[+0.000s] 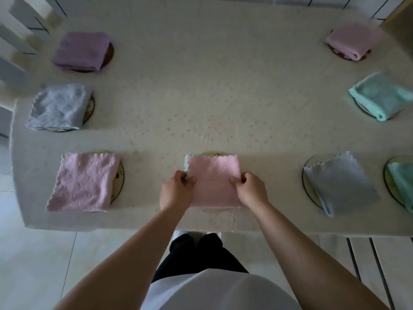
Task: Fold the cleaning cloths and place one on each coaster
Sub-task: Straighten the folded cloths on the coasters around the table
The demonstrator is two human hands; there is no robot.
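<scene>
Along the left side of the table (201, 86), covered in a pale cloth with a faint flower print, a folded purple cloth (81, 51) lies on a dark coaster (110, 52) at the far end, and nearer, a folded grey cloth (58, 107) covers most of a round coaster (90, 108) whose rim peeks out on the right. At the near edge, on the left, a folded pink cloth (83, 182) with a scalloped border sits on a pale-rimmed coaster (118, 180). In the middle of that near edge the person stands with both arms reaching forward: the left hand (176, 192) has its fingers closed in a pinch on the left edge of the pink cloth with mint trim (213, 180), and the right hand (251, 190) pinches the right edge the same way. That cloth lies flat over the centre coaster (212, 153), only a sliver of which shows beyond its far edge; a thread or loop hangs from the cloth's near corner over the table edge. Further right, a second grey cloth (340, 183) sits skewed on a dark-rimmed coaster (307, 186), and a mint cloth (402, 180) is cut off by the picture's edge. On the right side, a folded mint cloth (380, 96) and, farthest, a folded pinkish cloth (352, 40) each rest on a coaster.
</scene>
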